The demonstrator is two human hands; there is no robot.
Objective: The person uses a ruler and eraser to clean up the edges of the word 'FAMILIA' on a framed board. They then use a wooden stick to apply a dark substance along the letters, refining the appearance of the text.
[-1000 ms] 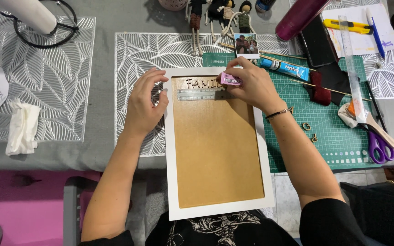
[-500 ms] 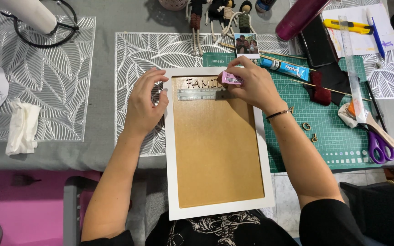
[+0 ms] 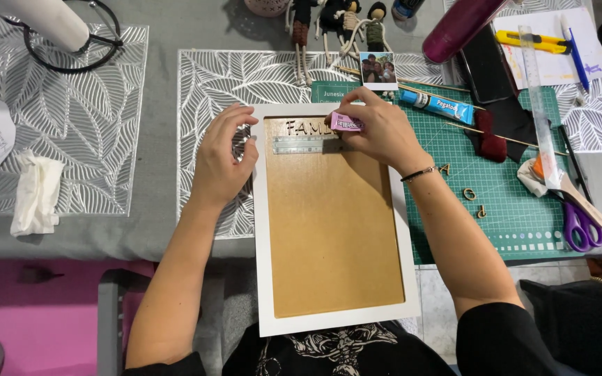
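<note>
The right hand (image 3: 377, 132) pinches a small pink tube (image 3: 347, 123) at the top edge of the white picture frame (image 3: 329, 322), fingers closed narrowly around it, just as it did a second ago; nothing has shifted, so the work at the frame's top looks paused on one spot. The left hand (image 3: 221, 160) rests curled against the frame's upper left edge, steadying it and holding nothing. Under the tube, on the frame's brown backing, sit one row of dark cut-out letters (image 3: 302, 128) and one short clear ruler (image 3: 299, 144). Right of the frame lies a green cutting mat (image 3: 524, 209) with three loose small letters, one blue glue tube (image 3: 437, 106) and one pair of purple scissors (image 3: 581, 224). Above the frame, one small photo (image 3: 377, 69). Left of it, one crumpled tissue (image 3: 35, 193) on the tabletop (image 3: 161, 28).
</note>
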